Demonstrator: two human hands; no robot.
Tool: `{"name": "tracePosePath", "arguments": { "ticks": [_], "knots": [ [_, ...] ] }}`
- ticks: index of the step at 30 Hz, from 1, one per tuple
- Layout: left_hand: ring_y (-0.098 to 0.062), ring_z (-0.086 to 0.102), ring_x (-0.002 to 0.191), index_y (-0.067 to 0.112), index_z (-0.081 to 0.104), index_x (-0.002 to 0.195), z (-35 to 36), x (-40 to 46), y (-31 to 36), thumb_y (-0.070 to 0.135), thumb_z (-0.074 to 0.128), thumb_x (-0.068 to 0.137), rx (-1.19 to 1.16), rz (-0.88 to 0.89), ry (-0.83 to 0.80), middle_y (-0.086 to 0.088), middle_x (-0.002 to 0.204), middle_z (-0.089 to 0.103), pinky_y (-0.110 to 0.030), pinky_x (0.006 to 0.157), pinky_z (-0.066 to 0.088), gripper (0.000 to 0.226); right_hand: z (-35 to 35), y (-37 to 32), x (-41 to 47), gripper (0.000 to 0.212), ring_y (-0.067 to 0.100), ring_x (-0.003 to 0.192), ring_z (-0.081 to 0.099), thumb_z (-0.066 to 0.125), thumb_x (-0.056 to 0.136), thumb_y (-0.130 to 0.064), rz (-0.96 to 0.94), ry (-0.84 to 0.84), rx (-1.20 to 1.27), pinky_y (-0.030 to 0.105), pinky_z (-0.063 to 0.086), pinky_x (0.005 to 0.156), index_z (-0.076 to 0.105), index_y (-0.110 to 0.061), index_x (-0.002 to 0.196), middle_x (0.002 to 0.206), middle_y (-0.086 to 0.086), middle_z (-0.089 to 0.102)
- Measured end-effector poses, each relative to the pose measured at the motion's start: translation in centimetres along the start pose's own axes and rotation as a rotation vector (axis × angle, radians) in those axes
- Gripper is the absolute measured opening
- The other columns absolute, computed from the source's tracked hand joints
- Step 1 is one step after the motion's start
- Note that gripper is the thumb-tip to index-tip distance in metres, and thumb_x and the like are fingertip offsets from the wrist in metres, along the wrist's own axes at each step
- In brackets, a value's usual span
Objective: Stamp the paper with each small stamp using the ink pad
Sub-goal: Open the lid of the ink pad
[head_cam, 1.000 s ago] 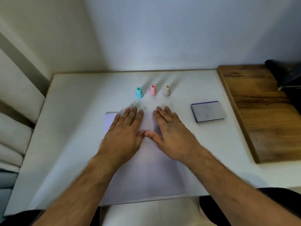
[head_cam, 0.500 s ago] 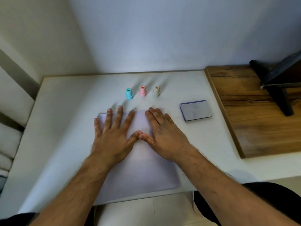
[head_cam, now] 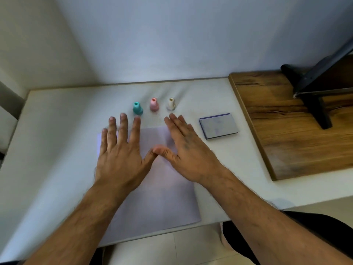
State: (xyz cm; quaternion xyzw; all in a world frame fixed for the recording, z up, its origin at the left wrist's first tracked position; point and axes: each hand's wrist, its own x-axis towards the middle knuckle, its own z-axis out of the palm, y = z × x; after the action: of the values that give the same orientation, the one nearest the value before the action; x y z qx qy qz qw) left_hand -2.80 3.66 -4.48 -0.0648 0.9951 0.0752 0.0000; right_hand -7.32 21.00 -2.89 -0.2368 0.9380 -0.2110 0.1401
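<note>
Left hand [head_cam: 122,150]: flat, fingers straight and fanned, holding nothing; palm over the far-left part of the paper [head_cam: 162,203], fingertips past its far edge.
Right hand [head_cam: 188,150]: flat too, fingers straight and close together, holding nothing; over the far-right part of the sheet, thumb tip touching the left thumb.
Contact: cannot tell whether palms press the sheet or hover just above it.
Paper: pale lilac sheet, long axis running near to far, near edge at the rim of the white table [head_cam: 57,131]; no stamped marks visible on the exposed part.
Stamps: three small ones upright in a row just beyond the sheet's far edge, handles pointing up.
Teal stamp [head_cam: 138,108]: leftmost, just beyond the left index fingertip.
Pink stamp [head_cam: 154,104]: middle, far of the gap between both hands.
Cream stamp [head_cam: 171,103]: rightmost, just beyond the right fingertips.
Ink pad [head_cam: 219,126]: right of the sheet, lid off, inked face up, long axis left to right; near the right hand, well apart from the left.
Key relation: judged, stamps lie straight ahead of the fingertips, pad off to the right, so right hand better placed for the stamp-to-pad-to-paper run, left hand for steadying the sheet.
Progress: judged, no stamp lifted yet, task at its start.
Surroundings: wooden board [head_cam: 286,127] at the right, dark stand [head_cam: 315,100] on it.
</note>
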Motion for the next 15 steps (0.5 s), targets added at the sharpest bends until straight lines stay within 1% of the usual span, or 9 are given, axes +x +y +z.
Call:
{"name": "tracePosePath", "arguments": {
  "ticks": [2, 4, 6, 7, 8, 10, 12, 14, 15],
  "knots": [
    [-0.021, -0.02, 0.146, 0.025, -0.013, 0.152, -0.8, 0.1, 1.2, 0.077, 0.005, 0.085, -0.069, 0.036, 0.062, -0.003, 0.161, -0.015, -0.04, 0.119, -0.007, 0.087, -1.1, 0.2, 0.0, 0.084, 0.01, 0.148, -0.014, 0.028, 0.088, -0.068, 0.041, 0.061, 0.009, 0.029, -0.005, 0.115, -0.003, -0.028, 0.155, 0.163, -0.008, -0.01],
    [-0.017, -0.018, 0.147, 0.024, -0.01, 0.152, -1.3, 0.0, 2.1, 0.073, 0.011, 0.088, -0.116, 0.072, 0.091, 0.0, 0.161, -0.01, -0.037, 0.119, -0.006, 0.084, -2.1, 0.9, -0.1, 0.076, 0.014, 0.15, -0.01, 0.028, 0.092, -0.064, 0.104, 0.113, -0.009, 0.035, 0.001, 0.12, 0.005, -0.028, 0.155, 0.164, -0.004, -0.002],
    [-0.015, -0.016, 0.147, 0.021, -0.007, 0.153, -1.2, -0.2, 2.6, 0.073, 0.014, 0.089, -0.119, 0.105, 0.079, 0.001, 0.162, -0.007, -0.035, 0.119, -0.003, 0.085, -3.1, 2.4, -0.4, 0.066, 0.023, 0.15, -0.006, 0.04, 0.098, -0.044, 0.18, 0.173, -0.09, 0.042, 0.006, 0.122, 0.011, -0.025, 0.154, 0.164, 0.002, 0.005],
    [-0.015, -0.015, 0.148, 0.02, -0.005, 0.153, -1.1, -0.4, 2.7, 0.073, 0.015, 0.089, -0.112, 0.12, 0.068, 0.001, 0.162, -0.005, -0.035, 0.119, -0.002, 0.086, -3.4, 3.3, -0.6, 0.068, 0.029, 0.15, -0.005, 0.048, 0.096, -0.031, 0.231, 0.19, -0.142, 0.043, 0.007, 0.122, 0.012, -0.023, 0.154, 0.163, 0.006, 0.006],
    [-0.015, -0.014, 0.148, 0.019, -0.004, 0.154, -1.0, -0.5, 2.9, 0.073, 0.015, 0.089, -0.107, 0.136, 0.057, 0.001, 0.162, -0.003, -0.034, 0.118, 0.0, 0.087, -3.8, 4.2, -0.9, 0.074, 0.033, 0.149, -0.004, 0.052, 0.091, -0.023, 0.289, 0.184, -0.189, 0.044, 0.008, 0.122, 0.012, -0.021, 0.154, 0.163, 0.008, 0.007],
    [-0.014, -0.011, 0.148, 0.018, -0.001, 0.154, -0.9, -0.7, 3.3, 0.073, 0.016, 0.089, -0.111, 0.169, 0.042, 0.002, 0.162, -0.001, -0.033, 0.118, 0.001, 0.087, -4.2, 5.5, -1.3, 0.08, 0.039, 0.148, -0.002, 0.054, 0.088, -0.02, 0.385, 0.132, -0.242, 0.047, 0.011, 0.121, 0.01, -0.022, 0.154, 0.163, 0.008, 0.004],
    [-0.013, -0.009, 0.148, 0.018, 0.001, 0.154, -0.8, -0.9, 3.9, 0.072, 0.019, 0.089, -0.122, 0.204, 0.035, 0.002, 0.161, 0.0, -0.031, 0.117, 0.001, 0.086, -4.2, 6.1, -1.4, 0.08, 0.04, 0.148, -0.002, 0.052, 0.089, -0.019, 0.437, 0.065, -0.205, 0.048, 0.014, 0.12, 0.006, -0.025, 0.155, 0.164, 0.005, -0.001],
    [-0.012, -0.007, 0.148, 0.018, 0.003, 0.154, -0.8, -1.1, 4.4, 0.072, 0.021, 0.089, -0.122, 0.232, 0.029, 0.003, 0.161, 0.002, -0.03, 0.116, 0.001, 0.086, -4.0, 6.0, -1.4, 0.08, 0.039, 0.148, 0.001, 0.051, 0.09, -0.019, 0.445, 0.034, -0.161, 0.049, 0.019, 0.118, 0.005, -0.027, 0.154, 0.164, 0.003, -0.002],
    [-0.011, -0.006, 0.148, 0.019, 0.004, 0.154, -0.8, -1.1, 4.6, 0.072, 0.021, 0.089, -0.124, 0.242, 0.023, 0.004, 0.16, 0.002, -0.03, 0.115, 0.001, 0.085, -3.9, 6.0, -1.4, 0.08, 0.038, 0.147, 0.006, 0.053, 0.09, -0.021, 0.436, 0.042, -0.153, 0.049, 0.023, 0.117, 0.007, -0.027, 0.154, 0.163, 0.003, 0.001]
  ]
}}
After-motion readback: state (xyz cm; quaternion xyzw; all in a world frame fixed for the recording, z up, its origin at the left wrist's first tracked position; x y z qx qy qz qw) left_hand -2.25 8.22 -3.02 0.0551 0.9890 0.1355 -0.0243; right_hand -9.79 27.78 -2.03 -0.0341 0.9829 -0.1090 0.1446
